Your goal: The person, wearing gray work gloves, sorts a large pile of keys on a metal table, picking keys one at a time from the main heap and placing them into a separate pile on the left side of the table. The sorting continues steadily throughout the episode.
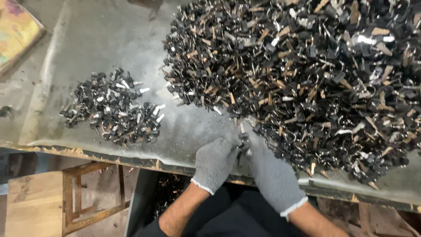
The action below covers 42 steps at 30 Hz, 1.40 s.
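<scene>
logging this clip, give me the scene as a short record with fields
surface: worn grey metal table with a chipped front edge
large pile: black-headed keys on rings, filling the right side
small pile: the same kind of keys, apart on the left
left hand: grey knit glove, fingertips on a key set
right hand: grey knit glove, meets the left at that key set
below table: wooden stool at lower left
</scene>
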### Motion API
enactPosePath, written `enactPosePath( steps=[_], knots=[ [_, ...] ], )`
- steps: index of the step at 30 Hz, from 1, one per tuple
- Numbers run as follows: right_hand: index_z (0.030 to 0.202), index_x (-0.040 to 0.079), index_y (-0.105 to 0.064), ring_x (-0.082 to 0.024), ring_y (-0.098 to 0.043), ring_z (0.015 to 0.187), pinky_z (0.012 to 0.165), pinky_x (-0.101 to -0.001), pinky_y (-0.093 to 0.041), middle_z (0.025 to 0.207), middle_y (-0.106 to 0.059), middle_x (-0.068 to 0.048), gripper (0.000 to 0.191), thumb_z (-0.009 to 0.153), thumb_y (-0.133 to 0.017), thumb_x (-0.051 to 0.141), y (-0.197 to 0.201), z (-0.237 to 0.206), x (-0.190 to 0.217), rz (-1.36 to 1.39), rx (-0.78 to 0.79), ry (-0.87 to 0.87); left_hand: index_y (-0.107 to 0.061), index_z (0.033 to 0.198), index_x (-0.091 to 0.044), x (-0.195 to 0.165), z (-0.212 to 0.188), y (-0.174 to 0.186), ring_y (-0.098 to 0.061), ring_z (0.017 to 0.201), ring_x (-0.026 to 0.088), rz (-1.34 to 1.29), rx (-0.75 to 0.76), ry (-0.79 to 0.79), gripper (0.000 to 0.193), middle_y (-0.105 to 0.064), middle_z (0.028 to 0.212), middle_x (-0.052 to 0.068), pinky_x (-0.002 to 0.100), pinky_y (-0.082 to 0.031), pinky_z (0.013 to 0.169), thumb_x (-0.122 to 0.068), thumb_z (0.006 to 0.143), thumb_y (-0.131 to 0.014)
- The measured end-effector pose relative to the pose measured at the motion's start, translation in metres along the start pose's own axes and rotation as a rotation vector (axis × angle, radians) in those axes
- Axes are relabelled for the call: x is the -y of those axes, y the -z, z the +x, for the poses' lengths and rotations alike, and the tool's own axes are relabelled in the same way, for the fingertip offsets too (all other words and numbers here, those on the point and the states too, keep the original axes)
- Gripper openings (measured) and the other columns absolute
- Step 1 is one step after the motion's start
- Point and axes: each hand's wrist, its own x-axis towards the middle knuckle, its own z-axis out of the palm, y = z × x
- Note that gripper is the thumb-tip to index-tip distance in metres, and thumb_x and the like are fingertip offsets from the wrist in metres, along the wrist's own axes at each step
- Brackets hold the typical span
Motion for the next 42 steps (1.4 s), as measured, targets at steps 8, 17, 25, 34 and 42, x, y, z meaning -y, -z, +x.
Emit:
enactPosePath(
  steps=[8,17,25,34,42],
  knots=[
    [0.115,0.003,-0.055,-0.036,-0.072,0.079,0.060,-0.0455,-0.061,0.097,-0.069,-0.023,0.024,0.098,-0.054,0.020,0.006,0.013,-0.001,-0.010,-0.030,0.331,-0.064,0.083,-0.009,-0.002,-0.007,0.006,-0.065,0.069,0.035,-0.085,0.028,-0.039,0.010,-0.062,0.075,0.010,0.049,-0.051,0.062,-0.014,0.079,-0.072],
    [0.119,0.004,-0.054,-0.036,-0.074,0.072,0.059,-0.0463,-0.060,0.084,-0.073,-0.019,0.036,0.098,-0.060,0.033,-0.002,0.012,-0.006,-0.020,-0.032,0.070,-0.063,0.073,-0.013,0.005,-0.001,0.021,-0.066,0.064,0.026,-0.107,-0.077,0.054,0.022,-0.065,0.071,0.007,0.043,-0.052,0.060,-0.023,0.085,-0.079],
    [0.127,0.002,-0.054,-0.037,-0.073,0.082,0.064,-0.0469,-0.061,0.112,-0.068,-0.024,0.044,0.093,-0.063,0.028,-0.026,0.012,-0.007,-0.003,-0.227,0.123,-0.071,0.100,-0.013,-0.013,0.065,0.025,-0.066,0.073,0.024,0.064,0.156,0.372,0.024,-0.069,0.081,0.007,0.042,-0.049,0.068,-0.037,0.096,-0.073],
    [0.142,0.005,-0.043,-0.045,-0.071,0.087,0.070,-0.0524,-0.060,0.132,-0.060,-0.032,0.057,0.093,-0.062,0.027,-0.010,-0.002,-0.006,0.087,-0.236,0.128,-0.070,0.089,-0.010,-0.012,0.032,0.034,-0.064,0.095,0.036,0.071,0.133,0.107,0.016,-0.066,0.096,0.015,0.051,-0.049,0.080,-0.023,0.081,-0.075],
    [0.109,0.005,-0.052,-0.049,-0.069,0.101,0.078,-0.0518,-0.060,0.097,-0.070,-0.025,0.032,0.090,-0.064,0.029,-0.004,0.010,-0.002,-0.081,-0.191,0.386,-0.072,0.106,-0.015,-0.013,0.039,0.029,-0.066,0.100,0.037,0.057,0.161,-0.150,0.028,-0.069,0.104,0.014,0.050,-0.052,0.082,-0.012,0.079,-0.071]
  ],
)
